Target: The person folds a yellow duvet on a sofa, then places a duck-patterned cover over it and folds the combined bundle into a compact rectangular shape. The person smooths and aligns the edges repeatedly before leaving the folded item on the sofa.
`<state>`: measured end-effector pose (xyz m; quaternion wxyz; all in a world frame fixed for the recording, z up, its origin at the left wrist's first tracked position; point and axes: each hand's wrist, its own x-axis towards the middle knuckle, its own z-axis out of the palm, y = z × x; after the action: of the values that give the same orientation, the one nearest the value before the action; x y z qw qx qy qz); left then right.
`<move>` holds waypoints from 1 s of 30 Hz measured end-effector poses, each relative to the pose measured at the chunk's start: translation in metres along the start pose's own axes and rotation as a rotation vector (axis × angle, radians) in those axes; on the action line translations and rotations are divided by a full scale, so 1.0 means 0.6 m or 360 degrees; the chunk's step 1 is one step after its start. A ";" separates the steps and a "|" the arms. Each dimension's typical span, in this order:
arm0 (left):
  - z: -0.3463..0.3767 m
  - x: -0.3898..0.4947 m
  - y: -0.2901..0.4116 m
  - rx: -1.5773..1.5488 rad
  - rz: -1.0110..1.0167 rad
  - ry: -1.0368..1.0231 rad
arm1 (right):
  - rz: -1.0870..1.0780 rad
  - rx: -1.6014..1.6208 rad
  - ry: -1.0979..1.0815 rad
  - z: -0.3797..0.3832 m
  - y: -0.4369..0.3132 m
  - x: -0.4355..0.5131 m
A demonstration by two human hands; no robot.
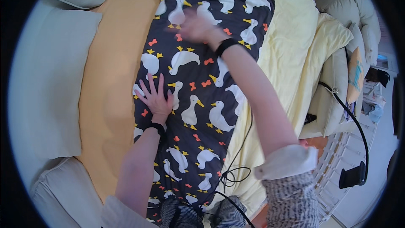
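Observation:
A dark quilt printed with white ducks and orange bows (190, 114) lies as a long strip before me, its upper end running out of view. My left hand (157, 99) rests flat on its left part with the fingers spread. Farther up, my right hand (194, 27) is blurred over the quilt; whether it touches the cloth cannot be told, and nothing shows in it. Both wrists wear black bands. Under the quilt's right side spreads a pale yellow cloth (286, 47).
An orange-tan sheet (110, 79) and grey-white cushions (53, 79) lie to the left. A thin black cable (237, 169) loops by my knees. At the right are a cream armchair (332, 91), a black gooseneck holder (352, 175) and a white slatted rack (337, 161).

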<state>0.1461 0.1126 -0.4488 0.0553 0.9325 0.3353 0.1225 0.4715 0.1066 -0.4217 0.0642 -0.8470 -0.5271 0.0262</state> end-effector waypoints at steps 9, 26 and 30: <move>0.001 -0.005 -0.006 0.0029 -0.0042 -0.0167 | 0.1915 0.0235 0.0117 -0.043 0.100 -0.298; -0.089 0.299 0.188 -0.0560 0.0790 0.0099 | 0.1415 -0.0283 0.0487 0.065 0.035 -0.366; 0.061 0.444 0.157 -0.0435 0.1638 -0.0099 | 0.1415 -0.0246 0.0458 0.070 0.041 -0.366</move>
<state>0.4123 0.2096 -0.4157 0.1190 0.9639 -0.1862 0.1485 0.3912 -0.0978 -0.4719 0.0559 -0.9878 -0.0996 -0.1059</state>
